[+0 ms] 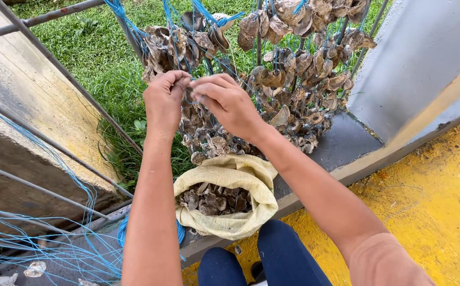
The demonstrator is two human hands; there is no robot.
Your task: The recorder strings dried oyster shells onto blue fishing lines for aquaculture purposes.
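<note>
woven sack (240, 175) of rough shells; both hands pinch blue twine (187, 87).

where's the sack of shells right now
In the head view the yellow sack sits low at centre, open and holding shells, right under the hanging strings of shells, between the person's forearms and above the knees.

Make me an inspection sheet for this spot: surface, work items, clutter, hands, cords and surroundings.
Surface: yellow painted floor, scuffed and stained.
Work items: oyster shells strung on blue line; open sack below, part filled with shells.
Clutter: loose shells at lower left.
Hands: left hand and right hand pinch at the strung shells.
Cords: tangled blue cord across metal bars.
Surroundings: grass, concrete wall.
</note>
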